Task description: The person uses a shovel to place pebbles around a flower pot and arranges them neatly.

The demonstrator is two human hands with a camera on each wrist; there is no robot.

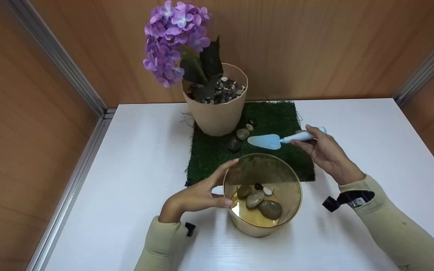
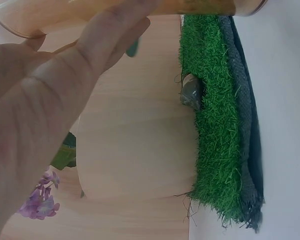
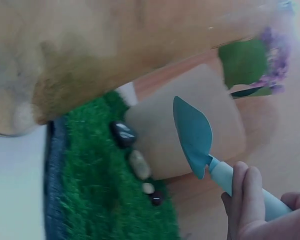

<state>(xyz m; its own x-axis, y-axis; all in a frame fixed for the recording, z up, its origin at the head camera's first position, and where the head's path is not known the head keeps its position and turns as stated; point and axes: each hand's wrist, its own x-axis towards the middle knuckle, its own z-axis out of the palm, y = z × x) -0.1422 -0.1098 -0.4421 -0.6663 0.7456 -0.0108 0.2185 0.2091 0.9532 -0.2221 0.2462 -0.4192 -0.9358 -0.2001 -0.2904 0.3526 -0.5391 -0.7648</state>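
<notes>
My left hand (image 1: 198,194) grips the left side of an amber glass bowl (image 1: 262,231), thumb at the front of the rim and fingers behind. Inside lie several pebbles (image 1: 255,199), grey, brown, black and white. A light blue trowel (image 1: 265,141) is held by its handle in my right hand (image 1: 328,156), its blade pointing left above the grass mat. In the right wrist view the trowel blade (image 3: 194,134) carries nothing visible. Part of the bowl (image 3: 105,45) fills the top of that view. The left wrist view shows the left hand (image 2: 45,95) against the glass.
A beige pot (image 1: 217,116) with purple flowers (image 1: 173,37) and gravel stands on a green artificial grass mat (image 1: 209,162). Several stones (image 1: 243,134) lie along the pot's right front. Wooden panels (image 1: 315,45) enclose the white table (image 1: 138,150) at the back and sides.
</notes>
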